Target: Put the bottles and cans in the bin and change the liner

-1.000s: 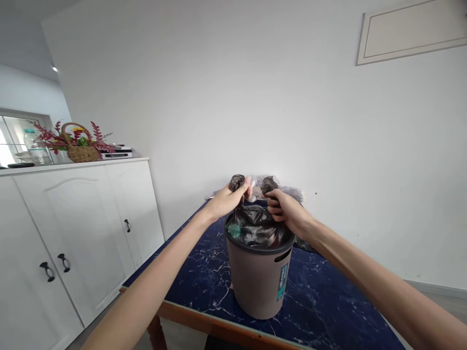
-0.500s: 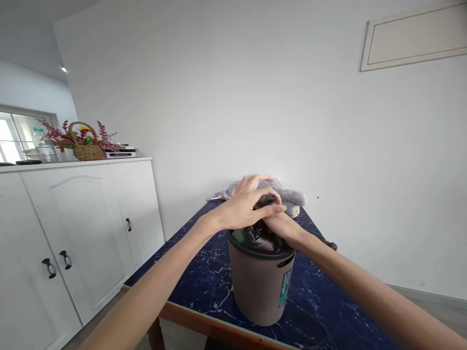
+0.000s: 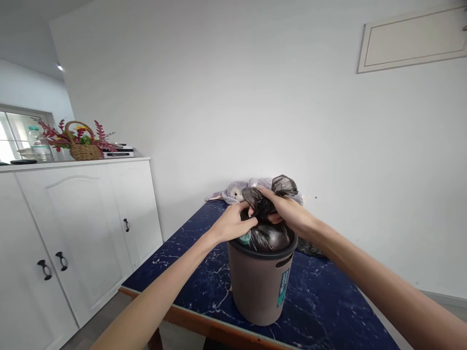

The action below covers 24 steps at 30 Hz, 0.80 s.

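Our left hand (image 3: 231, 224) no longer crosses our right hand (image 3: 292, 213) above the bin (image 3: 257, 287). Our right fingers close around the gathered black bag (image 3: 272, 238); the left ones, narrowly parted, touch it, grip unclear. The bag fills the bin's mouth, its raised plastic hiding part of the plush toy (image 3: 230, 192) behind the bin.

Dark-blue, white-veined, wood-edged table (image 3: 182, 272) — bearing a round taupe plastic bin (image 3: 255, 291), crumpled black plastic (image 3: 311, 249), a grey plush toy (image 3: 233, 191)

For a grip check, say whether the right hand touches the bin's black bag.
Touching: the head view shows the right hand gripping the black bag by its top.
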Tool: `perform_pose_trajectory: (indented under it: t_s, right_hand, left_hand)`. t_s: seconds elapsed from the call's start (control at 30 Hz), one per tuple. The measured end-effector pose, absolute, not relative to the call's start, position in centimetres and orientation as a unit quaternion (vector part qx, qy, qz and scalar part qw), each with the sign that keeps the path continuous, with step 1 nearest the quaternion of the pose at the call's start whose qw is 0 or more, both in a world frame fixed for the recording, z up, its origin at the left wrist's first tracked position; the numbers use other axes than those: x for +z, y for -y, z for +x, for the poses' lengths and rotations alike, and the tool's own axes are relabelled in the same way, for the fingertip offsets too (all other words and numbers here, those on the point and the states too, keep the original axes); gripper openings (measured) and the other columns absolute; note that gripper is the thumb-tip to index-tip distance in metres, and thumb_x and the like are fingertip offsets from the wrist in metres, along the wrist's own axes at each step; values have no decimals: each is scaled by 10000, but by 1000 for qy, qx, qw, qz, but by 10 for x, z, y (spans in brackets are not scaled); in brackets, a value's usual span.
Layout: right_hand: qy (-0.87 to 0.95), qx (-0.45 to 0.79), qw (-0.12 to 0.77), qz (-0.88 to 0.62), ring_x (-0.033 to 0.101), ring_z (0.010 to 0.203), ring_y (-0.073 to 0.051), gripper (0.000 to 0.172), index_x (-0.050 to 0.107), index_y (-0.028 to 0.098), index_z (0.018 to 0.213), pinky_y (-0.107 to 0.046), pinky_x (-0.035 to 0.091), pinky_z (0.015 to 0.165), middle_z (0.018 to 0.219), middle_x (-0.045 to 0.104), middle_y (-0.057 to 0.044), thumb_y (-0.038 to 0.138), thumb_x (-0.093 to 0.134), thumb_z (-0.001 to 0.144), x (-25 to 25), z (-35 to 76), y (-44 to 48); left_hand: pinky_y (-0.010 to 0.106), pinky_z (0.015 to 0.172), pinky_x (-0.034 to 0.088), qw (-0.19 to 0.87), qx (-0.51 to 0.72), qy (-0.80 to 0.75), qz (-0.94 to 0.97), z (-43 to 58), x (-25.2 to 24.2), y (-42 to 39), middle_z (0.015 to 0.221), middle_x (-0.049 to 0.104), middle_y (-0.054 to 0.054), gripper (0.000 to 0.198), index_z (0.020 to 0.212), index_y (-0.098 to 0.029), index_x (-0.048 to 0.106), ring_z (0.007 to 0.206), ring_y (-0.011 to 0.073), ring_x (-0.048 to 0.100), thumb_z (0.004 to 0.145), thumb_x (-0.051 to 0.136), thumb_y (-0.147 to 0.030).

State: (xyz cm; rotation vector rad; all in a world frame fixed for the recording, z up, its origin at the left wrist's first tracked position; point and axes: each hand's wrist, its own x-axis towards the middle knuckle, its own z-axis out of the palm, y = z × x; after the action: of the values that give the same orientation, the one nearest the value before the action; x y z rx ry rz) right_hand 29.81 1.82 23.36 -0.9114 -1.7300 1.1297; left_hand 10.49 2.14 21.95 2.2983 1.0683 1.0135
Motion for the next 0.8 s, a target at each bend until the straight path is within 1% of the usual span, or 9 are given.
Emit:
perform_pose_trajectory:
  t_s: [0.13,0.23,0.3,0.4,0.5,0.57,0.63,0.7,0.8]
  right_hand:
    - [686,498,402,-345,149,533,-101,672,595,200,714,-292,164,506,537,247,88,839,531,909,236,309,-17]
    - [703,499,384,-331,225,520,-107,705,619,198,717,-290,275,518,543,304,75,858,479,921,236,313,-15]
    - [728,465,384,-326,361,541,-125,658,650,200,751,-305,401,590,567,410,48,808,495,950,237,316,-11]
    - [806,333,362,-330,553,680,-178,452,673,211,775,-346,495,738,685,587,-2,588,575,1004,242,323,-7]
    - [881,126,336,-307,645,845,-224,194,715,209,870,-360,510,806,854,695,-37,186,540,950,242,331,-9]
    - [884,-7,342,-317,671,988,-247,412,738,209,1028,-364,517,854,1040,737,-59,-7,477,794,236,333,-14]
    - [858,-114,350,-358,670,1070,-271,595,728,210,1152,-365,533,832,1184,732,-78,-64,444,707,228,331,-18]
    - [826,-195,358,-389,658,1102,-297,613,706,200,1225,-367,552,761,1253,718,-104,-64,432,745,219,325,-20]
    - [807,-266,365,-382,623,1151,-327,577,642,178,1336,-395,587,734,1327,681,-147,-37,402,858,211,315,-20]
  left_hand:
    - [349,870,445,236,382,-358,818,105,226,-20,818,615,6,95,730,-211,550,900,218,593,815,541,-170]
    - [349,904,464,319,394,-317,801,105,226,-21,808,638,24,157,698,-204,630,870,210,618,834,551,-200]
    - [326,847,472,378,403,-303,776,105,224,-24,729,601,14,187,658,-200,632,764,181,595,833,575,-232]
    - [300,768,459,442,424,-309,727,105,220,-28,650,548,-4,206,628,-198,581,688,157,552,823,579,-263]
    - [288,773,441,432,438,-309,725,105,220,-28,677,577,-2,206,651,-198,569,700,150,540,848,554,-255]
    - [287,797,435,404,436,-309,742,106,222,-24,705,599,-3,220,669,-201,571,718,152,537,880,538,-252]
    - [295,826,441,389,421,-306,760,107,225,-19,748,633,2,224,692,-203,592,759,166,561,901,553,-273]
    - [317,862,459,389,406,-304,769,107,227,-15,770,673,17,248,739,-198,652,799,196,604,922,592,-355]
    - [354,838,500,454,412,-326,720,108,227,-17,752,716,37,471,954,-199,748,752,222,652,976,533,-617]
